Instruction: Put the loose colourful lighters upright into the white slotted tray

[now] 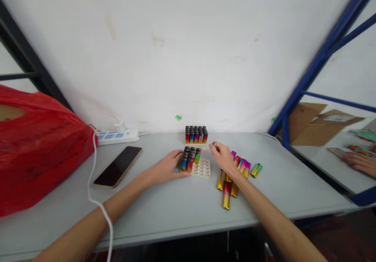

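My left hand [169,167] braces the left end of a white tray [205,172], with the thumb along its front and the fingers behind. Upright lighters [187,160] with black tops and multicoloured bodies fill the tray's left part; round holes show on its right. My right hand [222,156] is closed in a pinch just right of the tray, and a lighter's dark tip [214,144] peeks out of the fingers; its body is mostly hidden. Beneath and beside the right forearm lies a loose pile of shiny lighters [226,195], with one lighter [256,170] apart at the right.
A second block of upright lighters [196,136] stands by the wall. Leftward are a phone [119,167], a power strip [118,136], a white cable [90,183] crossing over my left forearm, and a red bag [44,148]. Another person's hand [360,160] shows beyond the blue frame [311,64].
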